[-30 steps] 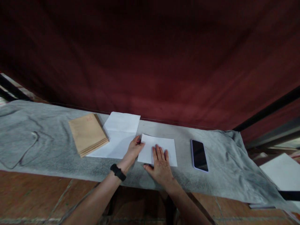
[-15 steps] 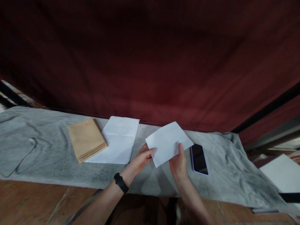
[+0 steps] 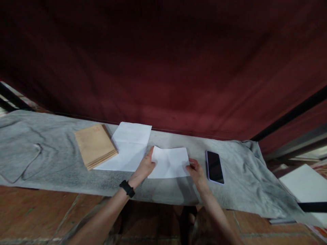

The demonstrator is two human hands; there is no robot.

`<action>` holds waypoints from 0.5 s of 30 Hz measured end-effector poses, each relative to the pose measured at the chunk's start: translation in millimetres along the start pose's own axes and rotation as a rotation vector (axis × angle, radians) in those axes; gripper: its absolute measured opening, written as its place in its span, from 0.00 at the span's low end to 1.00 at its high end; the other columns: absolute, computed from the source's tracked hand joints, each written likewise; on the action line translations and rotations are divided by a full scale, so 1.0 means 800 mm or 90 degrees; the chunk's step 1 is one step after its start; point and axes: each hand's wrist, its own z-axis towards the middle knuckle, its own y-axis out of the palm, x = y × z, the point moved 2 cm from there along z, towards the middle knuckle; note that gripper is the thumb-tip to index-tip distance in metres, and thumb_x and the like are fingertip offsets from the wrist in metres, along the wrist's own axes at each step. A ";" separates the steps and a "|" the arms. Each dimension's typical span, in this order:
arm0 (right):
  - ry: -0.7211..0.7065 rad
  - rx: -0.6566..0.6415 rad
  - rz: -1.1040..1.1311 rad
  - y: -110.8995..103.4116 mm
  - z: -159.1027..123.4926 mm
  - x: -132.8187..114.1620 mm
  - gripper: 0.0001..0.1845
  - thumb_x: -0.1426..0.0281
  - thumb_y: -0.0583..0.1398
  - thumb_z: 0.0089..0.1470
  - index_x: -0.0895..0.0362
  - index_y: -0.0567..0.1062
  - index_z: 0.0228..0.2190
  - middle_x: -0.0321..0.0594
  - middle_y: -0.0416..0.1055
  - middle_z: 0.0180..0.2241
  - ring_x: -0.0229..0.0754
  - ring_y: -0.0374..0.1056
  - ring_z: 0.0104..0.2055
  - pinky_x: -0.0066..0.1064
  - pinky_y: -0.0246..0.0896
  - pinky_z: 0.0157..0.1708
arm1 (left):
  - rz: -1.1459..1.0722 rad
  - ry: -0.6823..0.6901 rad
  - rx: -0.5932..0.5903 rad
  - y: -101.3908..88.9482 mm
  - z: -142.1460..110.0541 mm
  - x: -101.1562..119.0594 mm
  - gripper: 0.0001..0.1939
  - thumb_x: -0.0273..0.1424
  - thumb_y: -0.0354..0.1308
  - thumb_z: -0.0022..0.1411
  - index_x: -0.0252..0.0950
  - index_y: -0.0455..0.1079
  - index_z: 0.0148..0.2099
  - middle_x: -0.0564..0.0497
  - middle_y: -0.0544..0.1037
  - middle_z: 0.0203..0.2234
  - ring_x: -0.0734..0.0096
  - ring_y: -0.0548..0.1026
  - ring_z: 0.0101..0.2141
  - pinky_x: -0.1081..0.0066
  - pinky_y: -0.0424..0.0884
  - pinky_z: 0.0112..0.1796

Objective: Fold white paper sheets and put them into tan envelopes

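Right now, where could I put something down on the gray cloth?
There's bare gray cloth right of the smartphone, though it's wrinkled, and another patch between the thin cord and the brown envelopes. The middle is crowded: the envelopes overlap the creased white sheets, and beside those the left hand and right hand hold the smaller white paper.

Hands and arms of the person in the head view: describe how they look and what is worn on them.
The left hand is ungloved, with a chunky black band around its wrist; whether it is a watch is too unclear to tell. The right hand is also ungloved, with nothing visible on its wrist. No sleeves show on the forearms.
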 end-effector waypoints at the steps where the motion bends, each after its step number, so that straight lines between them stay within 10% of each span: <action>1: -0.019 0.004 -0.040 0.001 -0.003 0.000 0.24 0.64 0.60 0.44 0.57 0.73 0.46 0.35 0.74 0.26 0.45 0.71 0.28 0.34 0.65 0.30 | 0.045 0.010 -0.012 0.002 -0.002 -0.001 0.41 0.19 0.58 0.45 0.32 0.62 0.64 0.45 0.81 0.39 0.53 0.79 0.43 0.61 0.72 0.47; 7: -0.122 0.008 -0.367 0.006 -0.022 -0.004 0.27 0.70 0.54 0.54 0.56 0.66 0.56 0.41 0.76 0.34 0.47 0.74 0.35 0.35 0.65 0.35 | 0.286 0.117 -0.005 0.014 -0.018 0.004 0.43 0.16 0.50 0.53 0.32 0.48 0.71 0.37 0.70 0.57 0.57 0.73 0.54 0.61 0.67 0.55; 15: -0.318 0.072 -0.530 0.015 -0.022 -0.013 0.25 0.68 0.52 0.59 0.59 0.68 0.56 0.53 0.70 0.47 0.55 0.66 0.50 0.47 0.63 0.50 | 0.499 0.302 0.007 0.052 -0.061 0.009 0.28 0.28 0.48 0.67 0.31 0.54 0.68 0.36 0.53 0.69 0.49 0.49 0.68 0.48 0.52 0.64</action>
